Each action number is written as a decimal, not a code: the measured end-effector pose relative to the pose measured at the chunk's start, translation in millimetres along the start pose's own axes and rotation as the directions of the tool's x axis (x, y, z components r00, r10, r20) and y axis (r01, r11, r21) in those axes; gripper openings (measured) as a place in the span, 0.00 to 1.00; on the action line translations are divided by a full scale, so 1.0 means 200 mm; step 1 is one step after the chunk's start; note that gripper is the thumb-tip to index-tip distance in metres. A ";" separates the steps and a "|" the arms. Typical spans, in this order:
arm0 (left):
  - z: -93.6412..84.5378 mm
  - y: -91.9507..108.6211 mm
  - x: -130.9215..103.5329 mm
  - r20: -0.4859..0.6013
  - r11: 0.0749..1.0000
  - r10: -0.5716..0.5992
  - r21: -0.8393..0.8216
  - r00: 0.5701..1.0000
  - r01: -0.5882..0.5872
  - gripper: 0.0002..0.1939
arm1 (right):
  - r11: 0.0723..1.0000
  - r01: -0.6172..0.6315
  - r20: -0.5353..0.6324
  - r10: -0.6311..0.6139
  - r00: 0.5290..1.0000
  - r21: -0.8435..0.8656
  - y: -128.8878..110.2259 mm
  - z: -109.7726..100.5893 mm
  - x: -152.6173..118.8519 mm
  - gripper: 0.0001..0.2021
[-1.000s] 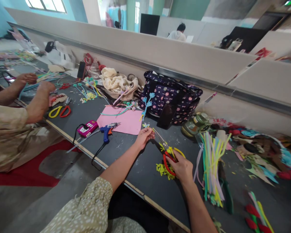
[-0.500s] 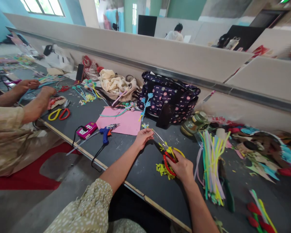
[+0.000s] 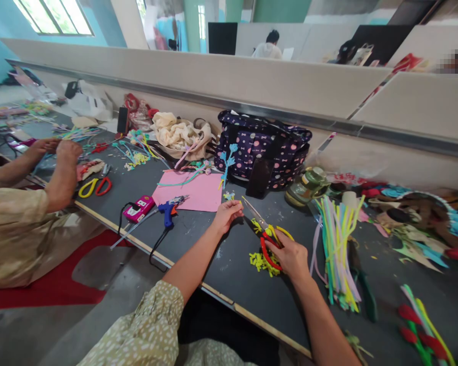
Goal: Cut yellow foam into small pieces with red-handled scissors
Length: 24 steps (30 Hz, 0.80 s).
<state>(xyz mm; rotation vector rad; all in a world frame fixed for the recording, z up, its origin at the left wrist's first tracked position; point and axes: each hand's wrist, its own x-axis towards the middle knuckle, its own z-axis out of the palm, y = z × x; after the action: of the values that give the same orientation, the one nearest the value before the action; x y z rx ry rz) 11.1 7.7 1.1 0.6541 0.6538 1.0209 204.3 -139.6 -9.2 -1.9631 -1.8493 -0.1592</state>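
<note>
My right hand [image 3: 290,254] is wrapped round the handles of the scissors [image 3: 260,217], one handle red and one yellow. The scissor blades point up and left, their tips close to my left hand [image 3: 227,215]. My left hand's fingers are pinched together, with a tiny bit of yellow at the fingertips. Small yellow cut pieces [image 3: 262,262] lie in a pile under the scissors. Right of my right hand lies a bundle of pastel fuzzy stems [image 3: 338,254].
Ahead are a dark patterned bag [image 3: 263,147], a phone [image 3: 260,178] and a glass jar [image 3: 307,187]. Pink paper [image 3: 189,190], a blue glue gun [image 3: 168,211] and its cord lie left. Another person's hands [image 3: 66,150] work at far left.
The scissor blades have parted slightly from my left fingertips. The view has shifted a little. The other person's hands have come closer together.
</note>
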 end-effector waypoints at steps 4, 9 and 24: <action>0.00 0.01 0.00 -0.016 1.000 0.009 -0.017 1.000 -0.009 0.17 | 0.999 -0.033 0.061 0.035 0.998 -0.031 -0.05 -0.04 0.03 0.27; 0.00 0.01 0.00 -0.010 0.999 0.027 -0.024 1.000 -0.027 0.18 | 1.000 -0.005 0.068 0.005 0.998 -0.002 -0.08 -0.08 0.04 0.30; -0.02 -0.01 0.01 0.050 0.999 0.040 -0.013 0.998 -0.039 0.18 | 0.996 0.059 -0.017 -0.058 0.998 0.068 -0.03 -0.04 0.01 0.24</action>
<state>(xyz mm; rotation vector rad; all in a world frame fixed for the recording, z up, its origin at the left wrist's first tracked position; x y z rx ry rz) 10.2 9.2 -3.1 0.6827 0.5926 1.0411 199.4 -141.2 -0.5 -1.8580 -1.8792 -0.1259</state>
